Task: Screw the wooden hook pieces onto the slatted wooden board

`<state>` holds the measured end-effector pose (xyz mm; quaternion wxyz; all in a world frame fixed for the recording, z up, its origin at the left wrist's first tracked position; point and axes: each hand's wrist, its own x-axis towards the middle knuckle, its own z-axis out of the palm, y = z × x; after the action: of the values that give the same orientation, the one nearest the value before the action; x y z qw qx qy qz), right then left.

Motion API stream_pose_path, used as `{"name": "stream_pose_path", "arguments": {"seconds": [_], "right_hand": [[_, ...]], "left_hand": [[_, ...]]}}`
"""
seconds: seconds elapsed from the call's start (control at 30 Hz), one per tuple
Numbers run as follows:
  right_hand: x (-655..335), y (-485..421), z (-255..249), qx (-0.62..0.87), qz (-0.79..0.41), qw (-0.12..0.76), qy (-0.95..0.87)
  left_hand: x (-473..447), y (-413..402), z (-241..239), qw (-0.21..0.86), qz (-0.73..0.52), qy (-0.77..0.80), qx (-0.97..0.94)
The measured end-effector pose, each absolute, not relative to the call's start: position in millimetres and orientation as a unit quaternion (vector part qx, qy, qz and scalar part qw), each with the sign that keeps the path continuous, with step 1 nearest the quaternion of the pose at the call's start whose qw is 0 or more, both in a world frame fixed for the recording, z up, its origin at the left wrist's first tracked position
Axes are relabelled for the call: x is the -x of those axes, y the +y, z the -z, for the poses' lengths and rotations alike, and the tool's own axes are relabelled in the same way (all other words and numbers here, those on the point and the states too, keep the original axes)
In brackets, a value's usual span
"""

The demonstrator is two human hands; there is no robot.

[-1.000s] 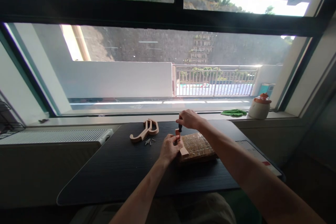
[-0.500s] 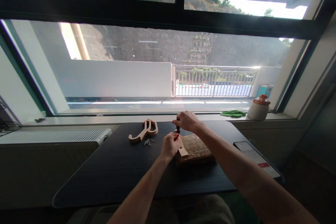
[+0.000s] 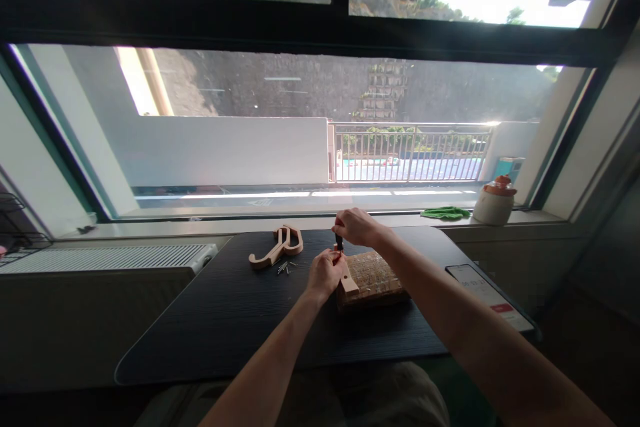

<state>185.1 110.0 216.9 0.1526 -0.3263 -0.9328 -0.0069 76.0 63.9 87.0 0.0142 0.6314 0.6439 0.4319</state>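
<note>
My right hand [image 3: 356, 226] is closed round the dark handle of a screwdriver [image 3: 339, 243], which points straight down. Below it, the fingers of my left hand [image 3: 324, 272] are closed on the far part of a pale wooden strip [image 3: 349, 283], close to the screwdriver's tip. Whether those fingers also hold a screw is too small to tell. The strip has a dark hole and lies along the left edge of a brown, woven-looking block [image 3: 375, 273]. Left of my hands, several loose screws [image 3: 285, 267] lie beside curved wooden pieces [image 3: 278, 248].
Everything rests on a dark table [image 3: 225, 327] beneath a window. A phone [image 3: 490, 298] lies at the table's right edge. On the sill are a green cloth [image 3: 445, 213] and a pale jar with an orange-brown top [image 3: 494, 203]. A radiator [image 3: 110, 259] stands to the left.
My view has shifted slightly, so the scene sits a little differently in the picture. Both hands keep their places at the strip, with the screwdriver still upright in my right hand.
</note>
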Motion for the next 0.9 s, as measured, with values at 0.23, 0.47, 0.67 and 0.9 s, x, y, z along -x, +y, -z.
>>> {"name": "stream_pose_path", "arguments": {"seconds": [0.23, 0.47, 0.67, 0.9], "right_hand": [[-189.1, 106.5, -223.1, 0.337, 0.009, 0.142, -0.931], [-192.9, 108.4, -224.9, 0.310, -0.005, 0.144, -0.940], [-187.5, 108.3, -215.2, 0.346, 0.004, 0.164, -0.924], [-188.6, 108.6, -211.6, 0.390, 0.003, 0.180, -0.903]], "left_hand": [[-76.8, 61.0, -90.5, 0.017, -0.430, 0.641, -0.636], [-75.1, 63.5, -89.6, 0.019, -0.430, 0.636, -0.641], [-75.5, 63.0, -91.5, 0.016, -0.425, 0.641, -0.639], [-73.3, 63.3, -88.7, 0.007, -0.417, 0.634, -0.651]]}}
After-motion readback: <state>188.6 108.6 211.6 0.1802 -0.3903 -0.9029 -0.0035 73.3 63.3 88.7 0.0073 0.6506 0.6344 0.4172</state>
